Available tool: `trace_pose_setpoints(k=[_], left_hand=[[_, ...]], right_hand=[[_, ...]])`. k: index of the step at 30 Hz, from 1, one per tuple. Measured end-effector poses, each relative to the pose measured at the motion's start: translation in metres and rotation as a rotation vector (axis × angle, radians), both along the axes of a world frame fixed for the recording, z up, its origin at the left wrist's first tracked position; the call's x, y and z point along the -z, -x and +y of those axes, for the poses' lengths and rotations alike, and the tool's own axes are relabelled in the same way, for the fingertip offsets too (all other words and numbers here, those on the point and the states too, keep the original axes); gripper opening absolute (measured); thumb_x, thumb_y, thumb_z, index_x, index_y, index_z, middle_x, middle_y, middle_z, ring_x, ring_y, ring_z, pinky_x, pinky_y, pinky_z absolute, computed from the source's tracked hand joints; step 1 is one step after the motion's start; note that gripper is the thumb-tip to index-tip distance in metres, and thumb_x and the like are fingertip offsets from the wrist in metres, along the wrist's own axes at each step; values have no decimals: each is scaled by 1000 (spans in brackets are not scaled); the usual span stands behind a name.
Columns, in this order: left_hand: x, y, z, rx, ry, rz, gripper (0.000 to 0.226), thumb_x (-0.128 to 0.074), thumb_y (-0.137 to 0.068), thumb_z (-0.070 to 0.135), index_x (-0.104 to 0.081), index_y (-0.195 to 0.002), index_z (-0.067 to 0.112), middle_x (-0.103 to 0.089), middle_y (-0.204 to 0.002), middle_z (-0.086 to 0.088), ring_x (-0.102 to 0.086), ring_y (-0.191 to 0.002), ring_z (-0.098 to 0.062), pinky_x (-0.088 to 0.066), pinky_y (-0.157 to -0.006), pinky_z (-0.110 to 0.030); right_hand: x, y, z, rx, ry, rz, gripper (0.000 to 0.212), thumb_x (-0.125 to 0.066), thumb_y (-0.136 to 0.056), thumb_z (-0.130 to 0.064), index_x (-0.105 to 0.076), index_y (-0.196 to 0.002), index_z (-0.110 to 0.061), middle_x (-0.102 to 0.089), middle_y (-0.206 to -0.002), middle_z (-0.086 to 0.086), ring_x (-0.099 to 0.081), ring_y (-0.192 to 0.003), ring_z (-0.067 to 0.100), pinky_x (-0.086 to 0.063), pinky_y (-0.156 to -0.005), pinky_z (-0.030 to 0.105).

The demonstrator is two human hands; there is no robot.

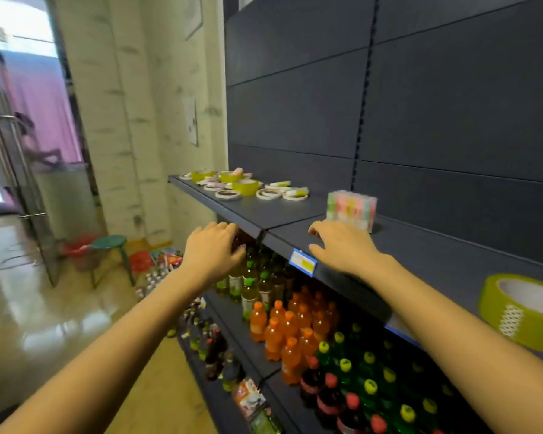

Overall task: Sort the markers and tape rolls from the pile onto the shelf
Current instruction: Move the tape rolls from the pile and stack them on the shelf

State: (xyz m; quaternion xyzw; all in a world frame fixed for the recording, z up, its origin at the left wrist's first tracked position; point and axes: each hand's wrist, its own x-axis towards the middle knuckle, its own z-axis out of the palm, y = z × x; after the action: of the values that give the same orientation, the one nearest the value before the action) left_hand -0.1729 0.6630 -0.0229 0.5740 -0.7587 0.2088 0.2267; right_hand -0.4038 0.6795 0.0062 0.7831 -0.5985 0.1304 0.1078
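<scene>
A pile of tape rolls (245, 187) and pastel markers (296, 192) lies at the far left end of the dark shelf (257, 211). A clear pack of pastel markers (351, 209) stands upright mid-shelf. One large yellow-green tape roll (521, 308) sits at the right edge of the shelf. My right hand (342, 245) hovers over the shelf just in front of the marker pack, fingers spread, holding nothing. My left hand (213, 249) is in front of the shelf's front edge, fingers relaxed and empty.
Lower shelves hold several orange, green and dark drink bottles (290, 333). A blue price tag (302, 262) hangs on the shelf edge between my hands. A green stool (109, 244) and red baskets stand on the floor at left; a person is behind the glass door.
</scene>
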Motion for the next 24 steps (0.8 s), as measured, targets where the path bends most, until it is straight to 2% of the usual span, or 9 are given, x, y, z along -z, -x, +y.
trace_pose_setpoints(k=[3,12,20,24], left_hand=[[2,-34,-25,-19,-3,-8,32,-46,-90,41,-57,-102,14,-64,-105,-5,-57,-101,-24,-41,-77,-33],[1,-109,-126,112,-11,-51,32,-45,-90,41,-56,-108,16,-63,-109,-4,-56,-105,-23,-42,-81,-34],[10,-144,-201,172,-37,-14,29,-45,-90,41,-55,-98,15,-64,-102,-4,-58,-99,-23,-40,-73,-32],[15,-147,-241,187,-72,38,30,-43,-92,41,-56,-97,14,-64,-102,-4,-58,-98,-23,-42,-77,-34]], right_hand=[[6,-33,-31,-9,-30,12,37,-44,-97,-34,-45,-132,-21,-51,-132,1,-51,-117,25,-42,-79,35],[9,-116,-128,123,-102,-84,35,-44,-97,-32,-46,-130,-23,-52,-131,-1,-51,-116,23,-46,-89,39],[0,-157,-194,193,-123,-58,33,-44,-95,-32,-48,-127,-25,-52,-130,1,-51,-115,23,-44,-86,37],[1,-170,-234,212,-147,-50,32,-45,-95,-32,-50,-125,-24,-54,-129,2,-51,-116,24,-44,-88,38]])
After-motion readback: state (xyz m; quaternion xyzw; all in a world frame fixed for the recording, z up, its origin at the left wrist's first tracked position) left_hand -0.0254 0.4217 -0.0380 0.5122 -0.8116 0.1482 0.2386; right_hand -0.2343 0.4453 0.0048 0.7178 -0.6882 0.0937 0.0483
